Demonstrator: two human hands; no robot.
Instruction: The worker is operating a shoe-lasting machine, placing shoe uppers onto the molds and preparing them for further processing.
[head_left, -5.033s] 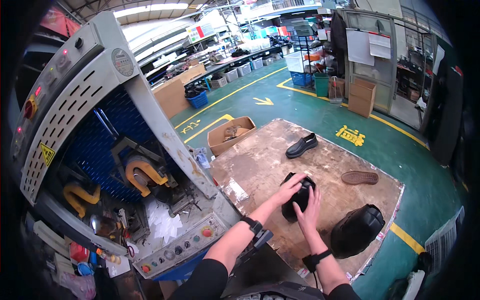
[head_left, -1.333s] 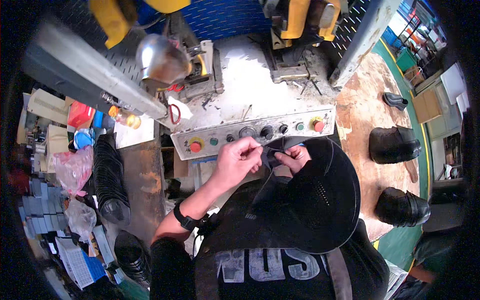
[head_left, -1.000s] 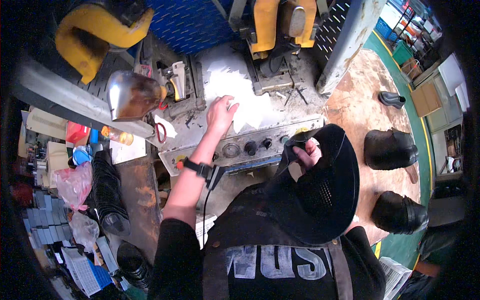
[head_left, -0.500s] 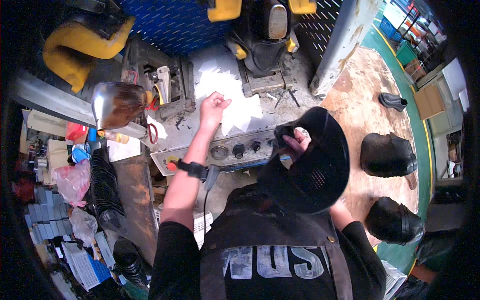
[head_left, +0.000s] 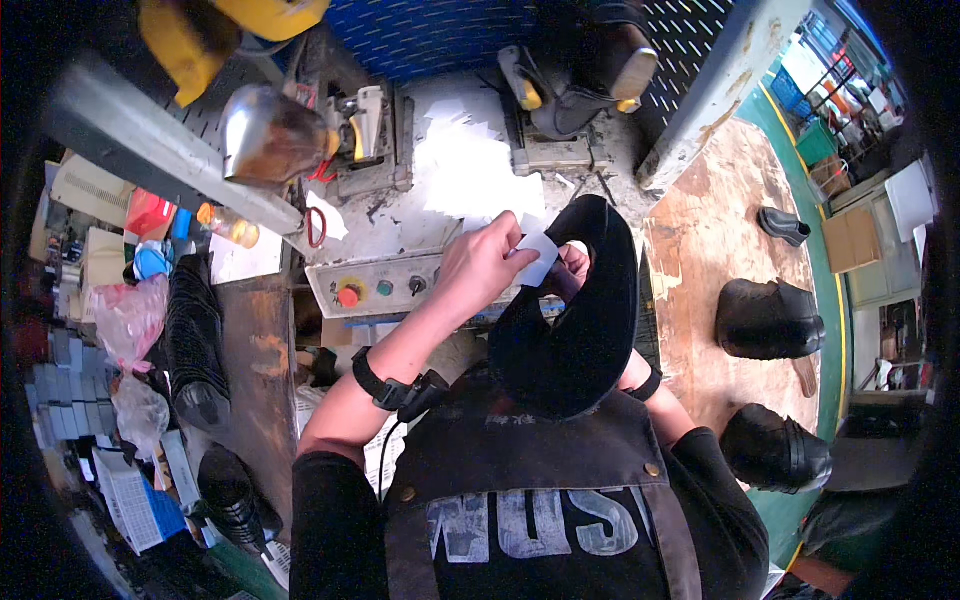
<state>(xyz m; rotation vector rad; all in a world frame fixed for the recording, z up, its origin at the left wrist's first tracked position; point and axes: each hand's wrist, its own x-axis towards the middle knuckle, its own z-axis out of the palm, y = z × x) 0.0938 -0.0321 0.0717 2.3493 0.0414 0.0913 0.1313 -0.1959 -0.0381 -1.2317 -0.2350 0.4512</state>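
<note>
My left hand (head_left: 482,262) reaches in over the bench edge, fingers closed on a thin white piece (head_left: 537,262). That piece lies against the opening of a black shoe upper (head_left: 592,345), held upright close to my chest. My right hand (head_left: 572,268) grips the upper at its opening; most of the hand is hidden behind the black material. Just beyond both hands, a pile of similar white pieces (head_left: 465,160) is spread on the grey workbench (head_left: 375,245).
A control panel (head_left: 325,290) with a red button and knobs runs along the bench front. Behind stand a machine with a black shoe form (head_left: 600,85) and a brown form (head_left: 265,135). Black shoes (head_left: 768,318) sit on the wooden table at right; stacked black uppers (head_left: 195,340) lie left.
My left hand has come from the white pile toward the shoe upper, bringing a white piece to its opening. The upper has turned and shifted slightly left in my right hand.
</note>
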